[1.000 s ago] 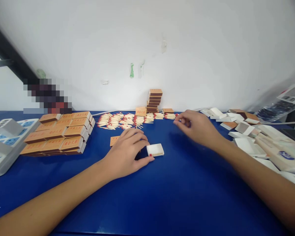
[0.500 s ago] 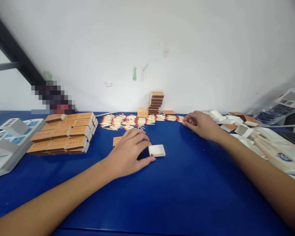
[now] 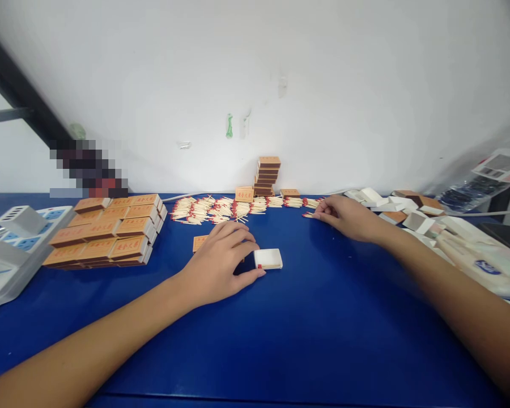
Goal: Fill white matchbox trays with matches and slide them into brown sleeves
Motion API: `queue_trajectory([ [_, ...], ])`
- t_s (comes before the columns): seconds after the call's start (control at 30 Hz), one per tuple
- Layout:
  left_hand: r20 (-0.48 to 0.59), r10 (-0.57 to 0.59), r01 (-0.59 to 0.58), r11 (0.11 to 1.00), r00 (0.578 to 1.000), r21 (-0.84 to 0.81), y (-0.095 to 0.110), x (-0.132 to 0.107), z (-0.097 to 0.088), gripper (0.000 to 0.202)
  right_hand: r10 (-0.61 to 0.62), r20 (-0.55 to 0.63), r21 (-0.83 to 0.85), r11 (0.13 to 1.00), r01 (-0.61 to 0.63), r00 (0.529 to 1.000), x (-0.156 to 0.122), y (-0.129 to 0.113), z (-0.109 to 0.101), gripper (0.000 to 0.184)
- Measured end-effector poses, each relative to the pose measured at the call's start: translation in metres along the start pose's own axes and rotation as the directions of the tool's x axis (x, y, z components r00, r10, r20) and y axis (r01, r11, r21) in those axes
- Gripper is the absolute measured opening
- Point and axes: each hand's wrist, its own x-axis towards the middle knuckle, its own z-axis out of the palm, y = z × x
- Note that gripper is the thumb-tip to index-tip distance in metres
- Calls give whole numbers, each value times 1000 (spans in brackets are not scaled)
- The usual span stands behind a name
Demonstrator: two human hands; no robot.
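Note:
A white matchbox tray (image 3: 268, 256) lies on the blue table with matches (image 3: 272, 266) along its front side, red heads at its left end. My left hand (image 3: 221, 262) rests at the tray's left end, gripping it lightly between thumb and forefinger. Partly hidden behind that hand is an orange matchbox cover (image 3: 199, 243). My right hand (image 3: 344, 216) is farther back, at the right end of a row of loose red-tipped matches (image 3: 223, 209). Its thumb and forefinger are pinched on matches (image 3: 308, 215), whose exact number I cannot make out.
Orange matchboxes (image 3: 104, 229) are stacked at left beside a white power strip (image 3: 38, 243). Another matchbox pile (image 3: 267, 175) stands against the wall. At right lie white trays and covers (image 3: 402, 207), a tissue pack (image 3: 478, 258) and a clear plastic bag (image 3: 471, 190).
My right hand has drawn slightly forward from the row, with matches now showing at its fingertips. My left hand stays at the tray. The whole view has shifted a little.

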Motion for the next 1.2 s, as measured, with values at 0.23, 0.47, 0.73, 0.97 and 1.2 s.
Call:
queue_trajectory([
  [0.23,1,-2,2,1000,1000,-2,-1,0,0,25,-67,64,4,998,67,996,-7,-12,-3,44],
  [0.47,1,2,-2,1000,1000,8,0,1,-1,26,-75,15,-60,995,76,997,-6,-7,-5,38],
  [0.73,8,-3,3,1000,1000,18,0,1,-1,26,-64,76,-61,996,69,995,-4,-6,-5,36],
  [0.97,-2,-15,15,1000,1000,16,-1,1,0,28,-226,1,-17,974,226,974,-21,-47,-2,32],
  [1.2,-25,-18,19,1000,1000,20,1,2,-1,28,-373,14,67,926,371,928,-55,-117,15,14],
])
